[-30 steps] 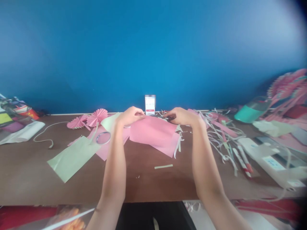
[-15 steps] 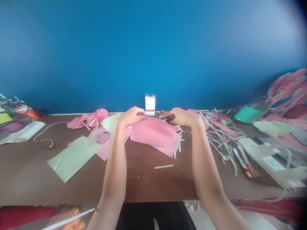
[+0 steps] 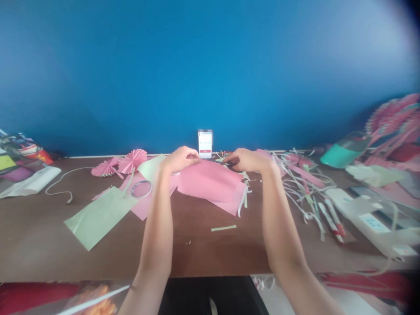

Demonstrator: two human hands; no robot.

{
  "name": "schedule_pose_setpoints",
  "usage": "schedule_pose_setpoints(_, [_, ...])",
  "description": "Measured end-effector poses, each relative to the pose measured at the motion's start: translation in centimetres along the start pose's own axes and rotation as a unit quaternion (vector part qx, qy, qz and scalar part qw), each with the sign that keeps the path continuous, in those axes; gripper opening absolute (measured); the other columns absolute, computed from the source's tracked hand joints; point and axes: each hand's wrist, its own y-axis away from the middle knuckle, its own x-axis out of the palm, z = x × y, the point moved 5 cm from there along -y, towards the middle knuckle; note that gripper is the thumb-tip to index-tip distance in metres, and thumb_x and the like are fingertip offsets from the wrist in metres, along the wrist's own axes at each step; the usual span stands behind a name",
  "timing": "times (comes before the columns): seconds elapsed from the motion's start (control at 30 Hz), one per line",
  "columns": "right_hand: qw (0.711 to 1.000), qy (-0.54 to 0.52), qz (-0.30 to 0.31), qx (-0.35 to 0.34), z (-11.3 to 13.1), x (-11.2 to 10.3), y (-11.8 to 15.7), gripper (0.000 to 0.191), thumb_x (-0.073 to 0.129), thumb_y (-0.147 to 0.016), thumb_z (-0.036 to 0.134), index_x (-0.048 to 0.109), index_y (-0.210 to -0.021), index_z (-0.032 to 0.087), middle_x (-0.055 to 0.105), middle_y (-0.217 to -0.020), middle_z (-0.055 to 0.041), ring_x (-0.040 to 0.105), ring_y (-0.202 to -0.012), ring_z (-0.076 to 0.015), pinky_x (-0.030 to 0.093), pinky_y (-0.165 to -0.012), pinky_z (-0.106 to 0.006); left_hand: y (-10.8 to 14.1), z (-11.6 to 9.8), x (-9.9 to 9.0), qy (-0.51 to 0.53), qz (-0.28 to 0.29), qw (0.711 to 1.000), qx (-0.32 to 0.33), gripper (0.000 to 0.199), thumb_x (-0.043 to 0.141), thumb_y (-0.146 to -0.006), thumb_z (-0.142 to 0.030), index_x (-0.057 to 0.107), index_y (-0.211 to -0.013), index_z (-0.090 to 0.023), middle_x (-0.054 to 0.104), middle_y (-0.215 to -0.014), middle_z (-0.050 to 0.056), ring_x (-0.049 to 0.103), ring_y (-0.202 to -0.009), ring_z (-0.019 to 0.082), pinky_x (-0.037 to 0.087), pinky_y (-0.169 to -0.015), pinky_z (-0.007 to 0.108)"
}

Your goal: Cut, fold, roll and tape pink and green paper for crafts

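Clutter crowds the counter (image 3: 210, 256) on both sides. A phone (image 3: 205, 146) stands upright before the blue wall (image 3: 210, 70), just behind the work. A tangle of strips (image 3: 308, 176) lies beyond the right forearm, with two red-and-white markers (image 3: 331, 222), a white device (image 3: 356, 218) and a teal container (image 3: 341, 154) farther right. On the left are two pleated pink fans (image 3: 132, 161), two pale green sheets (image 3: 98, 218), one ring (image 3: 142, 196) and a white cable (image 3: 70, 197); the left forearm hides part of that pile. One short green strip (image 3: 223, 228) lies apart, in front. Between the hands, at mid-counter, is a plain pink sheet (image 3: 210, 179), its near edge gently wavy, a second pink layer showing beneath at lower right. The left hand (image 3: 179, 159) has its fingers pinched on the sheet's far left edge; the right hand (image 3: 246, 159) curls its fingers round a dark tool (image 3: 234, 166), mostly hidden, near the far right edge
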Motion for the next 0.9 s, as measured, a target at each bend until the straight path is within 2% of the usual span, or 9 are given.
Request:
schedule_pose_setpoints(0.4, [1.0, 0.011, -0.014, -0.018, -0.55, 0.05, -0.4, 0.052, 0.054, -0.071, 0.016, 0.072, -0.118, 0.029, 0.065, -0.071, 0.0017, 0.044, -0.052, -0.0096, 0.027, -0.052, -0.026, -0.05, 0.0, 0.02, 0.006, 0.003, 1.0, -0.001, 0.034, 0.058, -0.082, -0.051, 0.072, -0.086, -0.021, 0.069, -0.088, 0.004, 0.057, -0.072, 0.016, 0.037, -0.056, 0.022])
schedule_pose_setpoints(0.73, [1.0, 0.001, -0.014, -0.017, -0.2, 0.18, -0.4, 0.054, 0.055, -0.069, 0.014, 0.072, -0.118, 0.03, 0.071, -0.088, -0.0003, 0.046, -0.054, -0.0093, 0.031, -0.053, -0.025, -0.23, 0.2, 0.06, 0.009, -0.001, 1.0, 0.009, 0.04, 0.059, -0.079, -0.057, 0.072, -0.085, -0.019, 0.069, -0.083, 0.005, 0.056, -0.069, 0.017, 0.035, -0.054, 0.023])
schedule_pose_setpoints(0.9, [1.0, 0.009, -0.017, -0.009, -0.52, 0.26, -0.53, 0.055, 0.054, -0.069, 0.015, 0.071, -0.119, 0.033, 0.07, -0.086, 0.0018, 0.042, -0.051, -0.0082, 0.028, -0.051, -0.026, -0.23, 0.2, 0.18, 0.011, 0.0, 1.0, 0.006, 0.04, 0.059, -0.079, -0.057, 0.072, -0.086, -0.019, 0.068, -0.082, 0.005, 0.056, -0.068, 0.017, 0.035, -0.054, 0.024])
